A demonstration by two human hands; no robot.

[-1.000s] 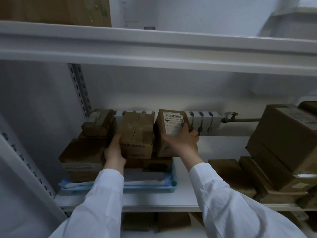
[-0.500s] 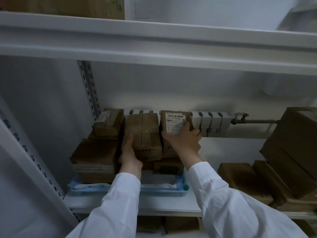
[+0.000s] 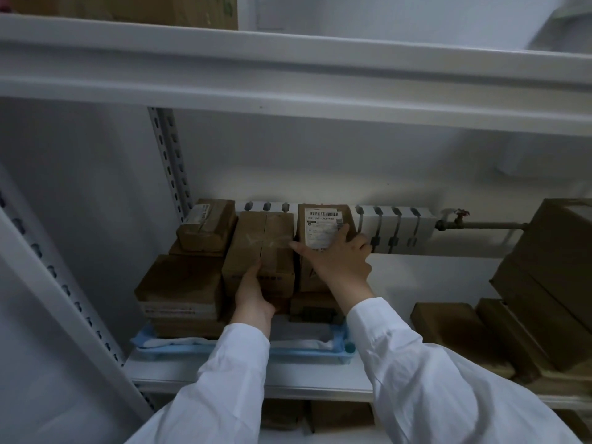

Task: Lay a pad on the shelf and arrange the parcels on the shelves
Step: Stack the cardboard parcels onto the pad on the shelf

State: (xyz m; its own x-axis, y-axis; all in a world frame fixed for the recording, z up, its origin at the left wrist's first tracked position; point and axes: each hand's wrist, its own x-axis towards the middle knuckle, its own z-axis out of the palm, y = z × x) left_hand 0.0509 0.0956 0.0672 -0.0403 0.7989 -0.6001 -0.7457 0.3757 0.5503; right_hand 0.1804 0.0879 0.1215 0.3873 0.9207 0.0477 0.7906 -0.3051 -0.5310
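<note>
White sleeves reach in from below, and nearest us, just under both wrists, lies the blue pad (image 3: pixel 333 349), spread flat at the front of the shelf (image 3: pixel 288 378) with the parcels stacked on it, so the padding step looks done. The left hand (image 3: pixel 254 298) presses flat, fingers together, against the front of the taped parcel (image 3: pixel 262 251), bracing it upright rather than gripping it. Just to its right, the right hand (image 3: pixel 341 262) spreads wide over the labelled parcel (image 3: pixel 320 238), thumb stretched toward the taped one and fingers curled round the far edge, nudging the two boxes snug side by side, I'd judge. Beneath both hands sits a lower layer of dark boxes (image 3: pixel 315 307). Left of the left hand a wide parcel (image 3: pixel 181 283) carries a small parcel (image 3: pixel 208 227) on top. Well off to the right of the right hand, a loose pile of big cartons (image 3: pixel 551 283) waits on the bare shelf. Behind everything, past the fingertips, a white radiator (image 3: pixel 397 229) and its pipe (image 3: pixel 480 225) run along the wall.
</note>
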